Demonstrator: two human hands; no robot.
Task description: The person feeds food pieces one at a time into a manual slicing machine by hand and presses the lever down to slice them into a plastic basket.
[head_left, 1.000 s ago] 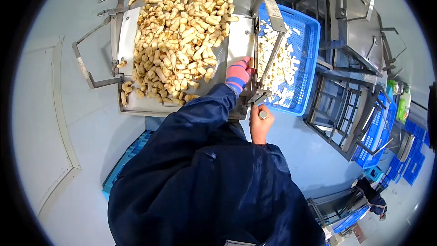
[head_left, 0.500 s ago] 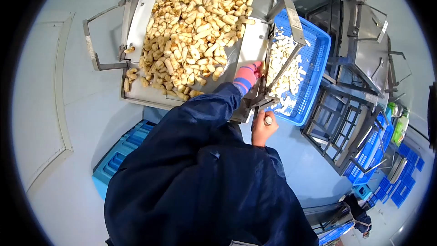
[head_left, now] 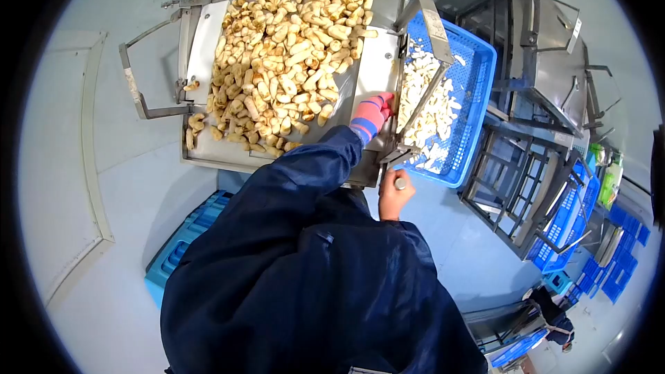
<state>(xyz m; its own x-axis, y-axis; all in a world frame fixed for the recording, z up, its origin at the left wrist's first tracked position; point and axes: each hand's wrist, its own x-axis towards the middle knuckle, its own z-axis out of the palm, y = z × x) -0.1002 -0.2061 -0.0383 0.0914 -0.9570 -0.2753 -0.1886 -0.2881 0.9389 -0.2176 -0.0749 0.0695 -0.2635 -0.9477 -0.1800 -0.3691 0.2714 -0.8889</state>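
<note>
My left hand (head_left: 372, 118), in a pink and blue striped glove, rests at the right edge of a white board (head_left: 377, 62), beside a metal blade frame (head_left: 424, 104). Its fingers are bent together at the blade; what they hold is too small to name. My bare right hand (head_left: 395, 197) is closed round a handle (head_left: 400, 183) at the near end of that frame. A heap of pale, brown-spotted pieces (head_left: 277, 62) covers the metal tray (head_left: 228, 157) to the left. Beyond the blade, cut white slices (head_left: 426, 97) lie in a blue basket (head_left: 478, 111).
Another blade frame (head_left: 135, 76) stands on the tray's left side. A teal crate (head_left: 176, 242) is on the floor at left. Metal stands (head_left: 516, 173) and blue baskets (head_left: 564, 218) are at right. Farther off, a person in dark clothes (head_left: 552, 315) is partly visible.
The whole view has shifted with my head. Against the bench, both hands stay in nearly the same places, the left at the blade and the right on the handle.
</note>
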